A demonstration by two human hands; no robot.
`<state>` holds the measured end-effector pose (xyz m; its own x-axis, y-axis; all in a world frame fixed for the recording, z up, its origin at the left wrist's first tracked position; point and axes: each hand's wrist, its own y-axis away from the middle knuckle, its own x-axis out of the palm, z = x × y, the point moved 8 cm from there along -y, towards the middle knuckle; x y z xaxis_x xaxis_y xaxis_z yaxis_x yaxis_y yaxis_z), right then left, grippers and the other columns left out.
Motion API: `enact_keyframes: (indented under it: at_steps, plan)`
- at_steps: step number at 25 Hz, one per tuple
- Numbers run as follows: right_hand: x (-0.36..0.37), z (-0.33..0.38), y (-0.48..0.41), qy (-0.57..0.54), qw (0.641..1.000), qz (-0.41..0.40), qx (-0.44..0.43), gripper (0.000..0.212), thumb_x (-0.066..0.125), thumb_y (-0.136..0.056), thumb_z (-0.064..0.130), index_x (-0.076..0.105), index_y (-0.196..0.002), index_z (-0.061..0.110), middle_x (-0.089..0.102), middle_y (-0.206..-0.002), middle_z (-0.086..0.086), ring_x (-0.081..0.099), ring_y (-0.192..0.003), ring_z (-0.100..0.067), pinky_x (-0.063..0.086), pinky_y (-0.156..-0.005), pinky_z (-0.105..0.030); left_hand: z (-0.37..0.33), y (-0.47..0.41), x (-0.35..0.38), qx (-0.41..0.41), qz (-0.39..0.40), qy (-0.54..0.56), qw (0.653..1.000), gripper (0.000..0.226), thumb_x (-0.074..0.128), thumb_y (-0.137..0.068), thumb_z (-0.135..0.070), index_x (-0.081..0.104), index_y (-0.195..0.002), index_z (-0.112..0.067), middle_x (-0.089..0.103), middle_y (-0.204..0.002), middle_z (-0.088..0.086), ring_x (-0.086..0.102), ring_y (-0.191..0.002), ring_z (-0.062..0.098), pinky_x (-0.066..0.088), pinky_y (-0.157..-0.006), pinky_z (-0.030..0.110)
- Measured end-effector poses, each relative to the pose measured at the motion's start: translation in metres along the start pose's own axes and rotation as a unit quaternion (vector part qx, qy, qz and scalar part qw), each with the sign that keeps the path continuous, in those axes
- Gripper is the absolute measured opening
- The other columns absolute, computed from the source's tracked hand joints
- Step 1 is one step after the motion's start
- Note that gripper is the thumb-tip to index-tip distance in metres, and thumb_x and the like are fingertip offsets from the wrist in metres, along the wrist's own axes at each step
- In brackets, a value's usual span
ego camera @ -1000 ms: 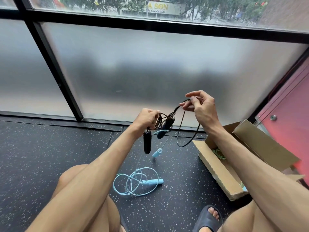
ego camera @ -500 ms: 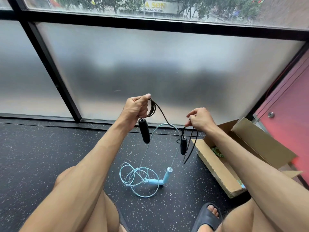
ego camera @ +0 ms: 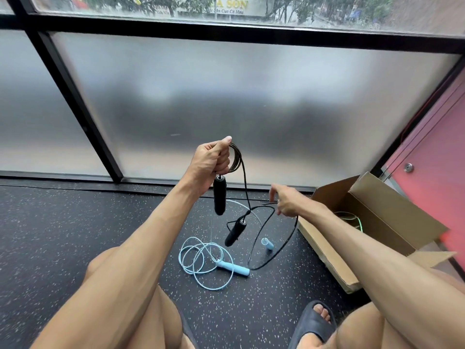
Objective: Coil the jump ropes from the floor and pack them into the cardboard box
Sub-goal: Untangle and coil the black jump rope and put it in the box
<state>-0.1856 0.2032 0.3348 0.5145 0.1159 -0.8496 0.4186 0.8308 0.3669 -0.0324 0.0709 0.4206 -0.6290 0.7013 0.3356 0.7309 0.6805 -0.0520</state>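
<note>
My left hand (ego camera: 212, 161) grips a bundle of coils of the black jump rope (ego camera: 236, 157) in the air, and one black handle (ego camera: 219, 195) hangs just below the fist. The second black handle (ego camera: 235, 232) dangles lower on the cord. A wide loop of black cord (ego camera: 284, 244) runs up to my right hand (ego camera: 286, 200), which pinches it at the fingertips. A light blue jump rope (ego camera: 201, 258) lies loosely coiled on the floor, its handles (ego camera: 234, 267) beside it. The open cardboard box (ego camera: 327, 258) stands at the right with a green rope (ego camera: 352, 220) inside.
Dark speckled rubber floor (ego camera: 75, 235) stretches to the left. A frosted glass wall with black frames (ego camera: 75, 102) stands close ahead, and a red panel (ego camera: 432, 172) behind the box. My knees and a dark slipper (ego camera: 314, 323) fill the bottom of the view.
My right hand has dropped lower and to the right along the black cord, letting out a wider loop. The second black handle now hangs free and tilted. My left hand holds the coils steady.
</note>
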Motion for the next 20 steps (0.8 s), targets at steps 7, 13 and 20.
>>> enact_keyframes:
  at_steps: [7, 13, 20]
  plan:
    - [0.053, 0.008, -0.013, 0.131, 0.99, 0.047, -0.036, 0.036, 0.045, -0.091, 0.001, 0.068, -0.117, 0.008, 0.066, -0.127, -0.013, 0.066, -0.109, -0.028, 0.054, -0.095, -0.036, -0.004, 0.005, 0.008, -0.009, 0.031, -0.016, 0.999, 0.047, 0.05, -0.102, -0.021, 0.017, -0.068, -0.021, 0.012, -0.054, -0.002, 0.008, -0.047, 0.014, 0.008, -0.049, 0.031]
    - [0.078, 0.021, -0.023, 0.021, 0.998, 0.03, -0.048, 0.06, 0.068, -0.09, 0.035, 0.042, -0.144, 0.031, 0.042, -0.129, -0.018, 0.057, -0.101, -0.03, 0.045, -0.103, -0.043, -0.009, 0.009, 0.015, -0.013, 0.061, -0.02, 0.998, 0.047, 0.048, -0.103, -0.021, 0.013, -0.072, -0.018, 0.01, -0.054, -0.001, 0.009, -0.044, 0.012, 0.008, -0.048, 0.03]
    - [0.088, 0.029, -0.034, -0.026, 0.998, 0.045, -0.048, 0.037, 0.074, -0.085, 0.035, 0.063, -0.12, 0.038, 0.041, -0.114, -0.009, 0.05, -0.109, -0.028, 0.044, -0.103, -0.042, -0.009, 0.01, 0.015, -0.027, 0.073, -0.006, 0.997, 0.045, 0.048, -0.103, -0.024, 0.015, -0.073, -0.018, 0.016, -0.049, -0.006, 0.011, -0.043, 0.011, 0.009, -0.051, 0.032]
